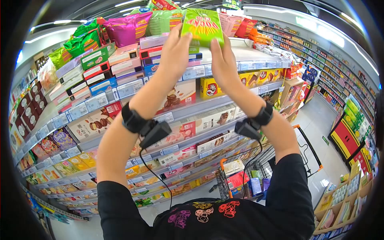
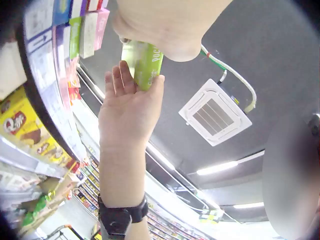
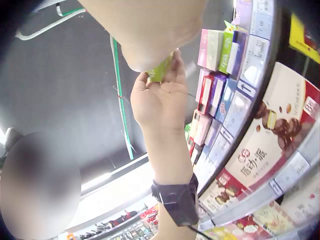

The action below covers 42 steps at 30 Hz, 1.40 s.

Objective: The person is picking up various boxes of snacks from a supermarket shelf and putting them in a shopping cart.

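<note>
A bright green Pocky box is held up in front of the top shelf, its printed face toward the head camera. The left hand grips its left edge with the thumb at the lower left corner. On the opposite edge, the right hand holds it with the thumb near the lower right corner. In the left wrist view the right hand shows its palm, with fingers behind the box. The right wrist view shows the left hand with thumb and fingers around the box.
Stacked snack boxes line the top shelf, with bagged snacks above them. Yellow boxes stand one shelf lower. A shopping cart with several packages is at the lower right, beside the aisle floor.
</note>
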{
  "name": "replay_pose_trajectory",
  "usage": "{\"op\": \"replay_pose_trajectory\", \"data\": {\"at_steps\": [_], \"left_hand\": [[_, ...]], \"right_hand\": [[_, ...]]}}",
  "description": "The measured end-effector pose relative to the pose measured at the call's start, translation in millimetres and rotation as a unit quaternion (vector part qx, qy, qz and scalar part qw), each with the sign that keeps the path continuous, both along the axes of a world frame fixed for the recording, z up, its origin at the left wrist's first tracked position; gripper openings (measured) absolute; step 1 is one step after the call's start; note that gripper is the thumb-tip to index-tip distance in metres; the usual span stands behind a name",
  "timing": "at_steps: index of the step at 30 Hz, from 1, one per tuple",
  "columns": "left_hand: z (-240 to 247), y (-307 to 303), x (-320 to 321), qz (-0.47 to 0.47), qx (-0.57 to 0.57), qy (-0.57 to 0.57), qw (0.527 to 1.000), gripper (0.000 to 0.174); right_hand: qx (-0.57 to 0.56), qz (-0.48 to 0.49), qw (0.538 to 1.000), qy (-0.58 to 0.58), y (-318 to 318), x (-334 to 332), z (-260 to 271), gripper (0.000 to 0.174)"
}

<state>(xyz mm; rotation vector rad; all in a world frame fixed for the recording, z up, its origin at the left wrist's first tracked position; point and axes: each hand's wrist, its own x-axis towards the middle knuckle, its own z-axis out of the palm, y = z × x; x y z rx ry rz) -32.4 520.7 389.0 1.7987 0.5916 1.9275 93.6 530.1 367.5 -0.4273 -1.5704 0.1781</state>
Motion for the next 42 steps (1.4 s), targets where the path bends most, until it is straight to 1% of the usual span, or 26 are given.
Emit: {"op": "replay_pose_trajectory", "data": {"at_steps": [1, 5, 7, 8, 11, 13, 15, 16, 18, 19, 20, 21, 22, 23, 24, 25, 26, 29, 31, 33, 34, 36, 38, 40, 41, 42], "left_hand": [[-10, -10, 4, -0.061, -0.010, -0.017, 0.998, 0.039], [-42, -61, 21, -0.162, -0.091, -0.072, 0.980, 0.047], [-65, -75, 28, -0.203, -0.141, -0.096, 0.964, 0.051], [-76, -80, 31, -0.201, -0.137, -0.082, 0.967, 0.051], [-105, -99, 45, -0.201, -0.128, -0.034, 0.971, 0.051], [-122, -118, 57, -0.210, -0.129, -0.001, 0.969, 0.052], [-142, -129, 65, -0.157, -0.130, 0.058, 0.977, 0.051], [-155, -131, 69, -0.122, -0.119, 0.089, 0.981, 0.050], [-175, -135, 75, -0.058, -0.112, 0.143, 0.982, 0.048], [-181, -138, 78, -0.050, -0.123, 0.136, 0.982, 0.048], [-185, -142, 80, -0.040, -0.134, 0.129, 0.982, 0.047], [-191, -147, 81, -0.028, -0.145, 0.122, 0.981, 0.047], [-209, -150, 82, -0.055, -0.217, 0.056, 0.973, 0.039], [-213, -158, 83, -0.150, -0.311, -0.038, 0.938, 0.039], [-217, -168, 86, -0.240, -0.395, -0.138, 0.876, 0.039], [-220, -178, 88, -0.323, -0.464, -0.239, 0.789, 0.041], [-223, -189, 92, -0.348, -0.491, -0.246, 0.760, 0.050], [-227, -224, 100, -0.352, -0.473, -0.221, 0.777, 0.048], [-222, -245, 103, -0.303, -0.468, -0.194, 0.807, 0.040], [-224, -264, 106, -0.244, -0.471, -0.193, 0.826, 0.039], [-221, -275, 105, -0.252, -0.482, -0.222, 0.809, 0.041], [-223, -299, 105, -0.219, -0.468, -0.224, 0.826, 0.041], [-229, -323, 105, -0.196, -0.460, -0.233, 0.834, 0.041], [-235, -348, 102, -0.184, -0.458, -0.246, 0.834, 0.043], [-237, -361, 102, -0.176, -0.458, -0.249, 0.835, 0.043], [-240, -375, 103, -0.169, -0.461, -0.251, 0.834, 0.043]], "right_hand": [[-0.001, 0.024, 1.000, 0.009, -8, 6, -13, 0.043], [-0.055, 0.167, 0.982, 0.064, -54, 35, -45, 0.054], [-0.134, 0.252, 0.955, 0.080, -69, 57, -62, 0.056], [-0.174, 0.294, 0.936, 0.089, -76, 68, -70, 0.058], [-0.314, 0.337, 0.881, 0.104, -101, 101, -92, 0.059], [-0.336, 0.341, 0.871, 0.114, -108, 118, -111, 0.056], [-0.355, 0.333, 0.867, 0.103, -116, 133, -127, 0.053], [-0.344, 0.323, 0.874, 0.115, -117, 138, -139, 0.045], [-0.262, 0.215, 0.941, 0.016, -119, 155, -155, 0.038], [-0.217, 0.162, 0.962, -0.038, -118, 166, -164, 0.035], [-0.125, 0.056, 0.983, -0.122, -113, 176, -172, 0.032], [-0.049, 0.043, 0.990, -0.127, -111, 181, -174, 0.033], [0.027, 0.029, 0.991, -0.130, -112, 184, -170, 0.034], [0.102, 0.015, 0.986, -0.131, -114, 185, -168, 0.035], [0.151, -0.051, 0.974, -0.160, -120, 186, -170, 0.032], [0.172, -0.052, 0.965, -0.190, -124, 188, -175, 0.030], [0.197, -0.052, 0.954, -0.221, -126, 190, -178, 0.028], [0.222, -0.041, 0.929, -0.293, -145, 189, -187, 0.024], [0.227, -0.024, 0.926, -0.302, -159, 183, -193, 0.024], [0.189, -0.021, 0.943, -0.271, -175, 179, -200, 0.031], [0.170, -0.022, 0.951, -0.256, -183, 176, -205, 0.035], [0.138, -0.043, 0.967, -0.212, -198, 172, -216, 0.044], [0.007, -0.018, 0.977, -0.213, -225, 174, -218, 0.038], [-0.123, 0.003, 0.970, -0.210, -255, 176, -221, 0.034], [-0.211, 0.089, 0.957, -0.179, -270, 177, -225, 0.032], [-0.301, 0.172, 0.927, -0.144, -287, 179, -231, 0.030]]}}
